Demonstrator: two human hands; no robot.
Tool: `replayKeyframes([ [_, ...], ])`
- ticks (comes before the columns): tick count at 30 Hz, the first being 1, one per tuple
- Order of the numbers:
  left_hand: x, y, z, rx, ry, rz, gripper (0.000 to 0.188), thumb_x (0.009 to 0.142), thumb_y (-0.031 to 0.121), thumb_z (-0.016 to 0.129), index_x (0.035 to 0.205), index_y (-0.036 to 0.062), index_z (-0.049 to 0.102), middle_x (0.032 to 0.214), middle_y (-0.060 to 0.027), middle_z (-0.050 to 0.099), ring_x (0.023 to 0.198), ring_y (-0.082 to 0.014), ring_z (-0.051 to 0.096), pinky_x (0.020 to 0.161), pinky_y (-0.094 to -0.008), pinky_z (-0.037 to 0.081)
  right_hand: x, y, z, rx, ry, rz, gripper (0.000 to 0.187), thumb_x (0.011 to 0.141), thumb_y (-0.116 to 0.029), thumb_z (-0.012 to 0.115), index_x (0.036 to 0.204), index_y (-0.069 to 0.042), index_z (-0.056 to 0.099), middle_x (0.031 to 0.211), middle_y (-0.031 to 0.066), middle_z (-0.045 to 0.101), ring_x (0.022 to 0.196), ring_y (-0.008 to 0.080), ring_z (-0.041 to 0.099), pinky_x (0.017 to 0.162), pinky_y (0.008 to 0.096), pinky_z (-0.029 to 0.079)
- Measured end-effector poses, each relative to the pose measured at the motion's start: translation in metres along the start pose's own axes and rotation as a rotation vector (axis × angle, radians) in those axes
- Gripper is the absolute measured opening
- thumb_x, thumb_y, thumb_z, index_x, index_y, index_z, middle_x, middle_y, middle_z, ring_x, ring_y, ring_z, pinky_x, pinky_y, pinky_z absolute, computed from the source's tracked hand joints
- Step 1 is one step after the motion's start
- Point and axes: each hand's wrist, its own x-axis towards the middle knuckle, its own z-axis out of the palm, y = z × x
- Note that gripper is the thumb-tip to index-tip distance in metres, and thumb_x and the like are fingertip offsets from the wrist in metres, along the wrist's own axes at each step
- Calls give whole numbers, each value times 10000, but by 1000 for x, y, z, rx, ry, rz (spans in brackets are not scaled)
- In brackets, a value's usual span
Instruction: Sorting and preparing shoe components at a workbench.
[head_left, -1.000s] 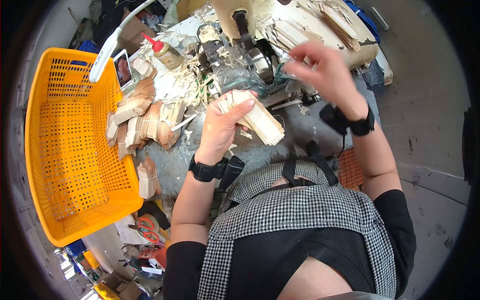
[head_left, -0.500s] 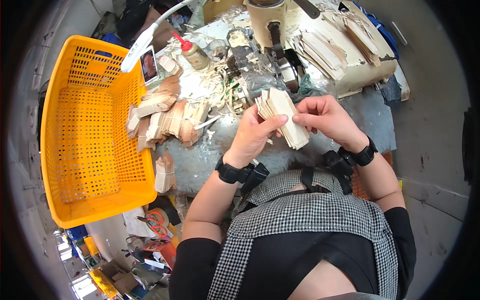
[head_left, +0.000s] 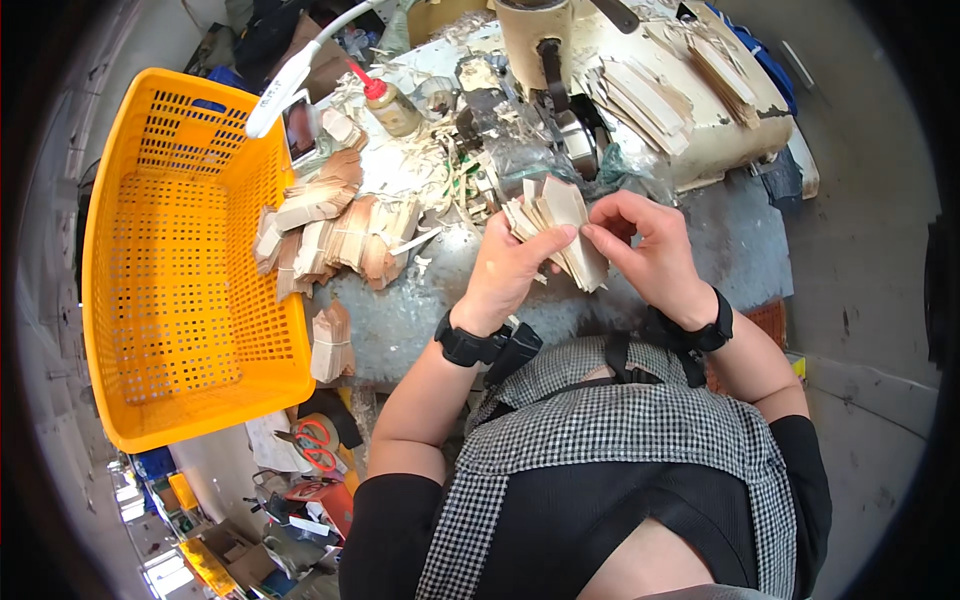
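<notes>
A fanned stack of thin, pale beige strips (head_left: 562,212) is gripped in my left hand (head_left: 503,272), its thumb lying across the top piece. My right hand (head_left: 655,250) pinches the right edge of that stack between thumb and forefinger, the other fingers curled. Beyond my hands stands a cream-coloured machine (head_left: 535,40) with a dark metal working part (head_left: 575,140). Left of my hands, tied bundles of similar strips (head_left: 340,235) are heaped on the grey metal worktop (head_left: 430,330).
A yellow perforated crate (head_left: 185,300) stands at the left. Behind the bundles are a red-capped bottle (head_left: 396,108), a white lamp arm (head_left: 285,90) and scattered offcuts (head_left: 445,165). More loose strips (head_left: 640,105) lie on the machine bed. Orange-handled scissors (head_left: 318,445) are below the worktop.
The strips in my left hand have tilted and fanned out more. My right hand has turned slightly, its fingers now pinching the stack's edge.
</notes>
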Motion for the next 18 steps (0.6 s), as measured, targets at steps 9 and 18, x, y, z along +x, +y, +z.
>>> replayKeyframes([
  [9, 1, 5, 0, -126, 8, -38, 243, 882, 119, 619, 1104, 38, 563, 917, -36, 658, 716, -96, 632, 521, -220, 471, 8, 14, -12, 497, -103, 328, 68, 862, -54, 630, 888, -11, 585, 785, -16, 612, 691, 29, 544, 625, 197, 448],
  [18, 3, 4, -1, -40, -3, -23, 251, 862, 105, 642, 1090, 25, 572, 896, -39, 668, 705, -91, 635, 513, -215, 472, 10, 18, -17, 562, -116, 381, 65, 886, -90, 613, 900, -33, 584, 732, -21, 607, 633, 36, 517, 577, 194, 416],
])
